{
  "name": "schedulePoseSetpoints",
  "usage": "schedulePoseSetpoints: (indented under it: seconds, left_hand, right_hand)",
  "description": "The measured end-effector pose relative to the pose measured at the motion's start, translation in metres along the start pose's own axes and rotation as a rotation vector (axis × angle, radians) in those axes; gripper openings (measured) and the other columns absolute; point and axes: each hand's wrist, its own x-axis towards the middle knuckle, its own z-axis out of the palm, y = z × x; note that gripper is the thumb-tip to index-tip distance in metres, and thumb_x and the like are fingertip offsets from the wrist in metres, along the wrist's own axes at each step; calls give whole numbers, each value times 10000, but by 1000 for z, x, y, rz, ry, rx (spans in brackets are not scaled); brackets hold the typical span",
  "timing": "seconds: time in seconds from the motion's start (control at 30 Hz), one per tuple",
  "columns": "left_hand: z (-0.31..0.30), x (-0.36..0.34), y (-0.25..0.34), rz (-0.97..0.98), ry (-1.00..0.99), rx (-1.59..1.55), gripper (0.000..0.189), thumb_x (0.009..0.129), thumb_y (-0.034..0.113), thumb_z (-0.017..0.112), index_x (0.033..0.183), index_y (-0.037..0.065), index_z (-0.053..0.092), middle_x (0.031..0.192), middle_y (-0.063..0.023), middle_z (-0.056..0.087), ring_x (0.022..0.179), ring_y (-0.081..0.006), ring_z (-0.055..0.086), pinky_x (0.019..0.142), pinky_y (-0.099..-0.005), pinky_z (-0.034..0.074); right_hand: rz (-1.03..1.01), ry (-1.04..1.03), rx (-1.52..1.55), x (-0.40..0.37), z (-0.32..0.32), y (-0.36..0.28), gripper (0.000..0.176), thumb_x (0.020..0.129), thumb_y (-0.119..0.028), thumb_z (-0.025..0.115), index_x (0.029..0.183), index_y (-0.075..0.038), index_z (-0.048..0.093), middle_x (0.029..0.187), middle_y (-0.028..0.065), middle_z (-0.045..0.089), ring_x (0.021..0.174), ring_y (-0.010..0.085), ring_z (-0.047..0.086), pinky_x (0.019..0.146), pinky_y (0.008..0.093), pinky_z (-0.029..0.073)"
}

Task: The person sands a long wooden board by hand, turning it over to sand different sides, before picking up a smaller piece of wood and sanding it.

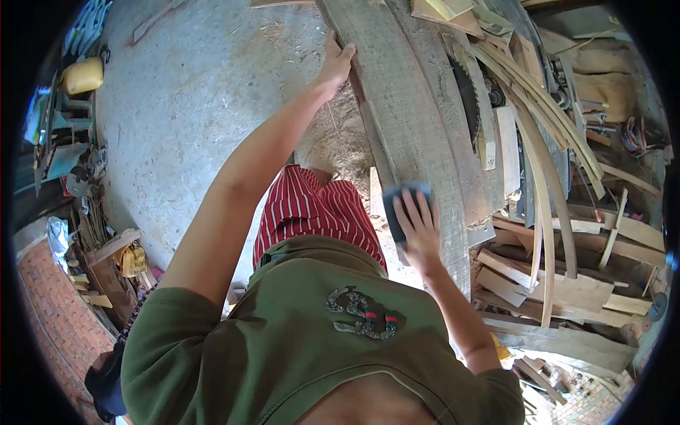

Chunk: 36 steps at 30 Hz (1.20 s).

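Note:
A long grey-brown plank (405, 92) runs from the top of the view down past my right side, on a wooden work surface. My left hand (336, 62) is at the plank's left edge near the top, its thumb and fingers closed on that edge. Lower down, my right hand (419, 230) presses a dark flat block or pad (394, 212) onto the plank, fingers stretched over it. The pad's underside is hidden.
Right of the plank, a toothed circular saw blade (465, 99) stands up beside thin curved wood strips (542, 191). Wood offcuts (581, 283) are piled at the right. Sawdust (340, 134) covers the floor near my legs. A yellow container (83, 76) is at far left.

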Motion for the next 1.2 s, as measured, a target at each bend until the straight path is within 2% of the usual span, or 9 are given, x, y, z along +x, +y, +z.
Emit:
schedulePoseSetpoints:
  seconds: [0.13, 0.2, 0.47, 0.73, 0.83, 0.97, 1.03, 1.1, 1.2]
  left_hand:
    - [-8, 2, 6, -57, -59, -49, 634, 1020, 156, 504, 1506, 22, 121, 1485, -168, 328, 1356, -261, 355, 1142, -388, 288]
    - [-11, -1, 10, -23, -61, 99, 707, 1015, 308, 536, 1523, 80, 100, 1450, -167, 404, 1367, -271, 362, 1111, -419, 305]
    - [-19, 29, -29, 125, -78, 203, 674, 983, 219, 592, 1483, 1, 196, 1423, -204, 366, 1306, -310, 420, 1101, -402, 342]
    - [-19, 18, -4, 152, -188, 215, 499, 935, 120, 629, 1337, -58, 392, 1375, -233, 401, 1237, -325, 461, 1049, -417, 373]
    - [-16, 11, 4, 157, -117, 356, 589, 969, 201, 633, 1435, -9, 340, 1405, -171, 428, 1216, -238, 492, 1014, -380, 404]
    - [-22, 30, -26, 194, -111, 342, 613, 985, 188, 610, 1480, 14, 292, 1406, -162, 453, 1201, -234, 512, 1030, -372, 390]
    - [-22, 29, -27, 225, -144, 282, 623, 971, 222, 613, 1453, -1, 288, 1435, -234, 304, 1337, -367, 327, 1113, -466, 287]
    - [-21, 32, -34, 246, -122, 263, 621, 971, 235, 617, 1448, 0, 296, 1422, -230, 325, 1323, -365, 351, 1102, -486, 304]
    - [-17, 10, -2, 200, -193, 226, 626, 971, 235, 619, 1448, -7, 293, 1416, -221, 341, 1289, -343, 394, 1087, -463, 332]
  right_hand:
    - [-30, 113, -216, 112, 5, -30, 675, 757, -107, 667, 1407, -198, 510, 1566, 30, 335, 1468, 268, 233, 1146, 655, 180]
    - [-20, 154, -206, 139, 10, -31, 660, 765, -124, 661, 1403, -199, 515, 1568, 23, 331, 1474, 257, 214, 1148, 654, 182]
    - [109, 145, -224, 16, 9, -33, 595, 829, -110, 613, 1410, -198, 521, 1540, -61, 394, 1455, 231, 298, 1169, 594, 241]
    - [239, 261, -281, 161, 15, -53, 711, 793, -105, 610, 1475, -194, 429, 1588, -43, 301, 1475, 234, 235, 1165, 608, 221]
    - [288, 274, -225, 123, 18, -54, 723, 797, -67, 627, 1475, -225, 430, 1588, -32, 301, 1474, 235, 242, 1173, 586, 229]
    - [595, 469, -158, -21, 44, -54, 622, 851, -47, 660, 1404, -293, 515, 1507, 136, 414, 1415, 336, 356, 1176, 509, 282]
    - [797, 548, -48, -96, 55, -58, 557, 902, -27, 588, 1417, -228, 512, 1507, 169, 411, 1420, 369, 344, 1165, 511, 303]
    - [1045, 579, -250, -154, 96, -60, 535, 930, -1, 515, 1445, -141, 473, 1511, 192, 401, 1422, 388, 335, 1160, 521, 308]
    - [1008, 656, -168, -120, 100, -67, 547, 941, 36, 430, 1479, -59, 399, 1529, 209, 365, 1433, 384, 320, 1186, 527, 254]
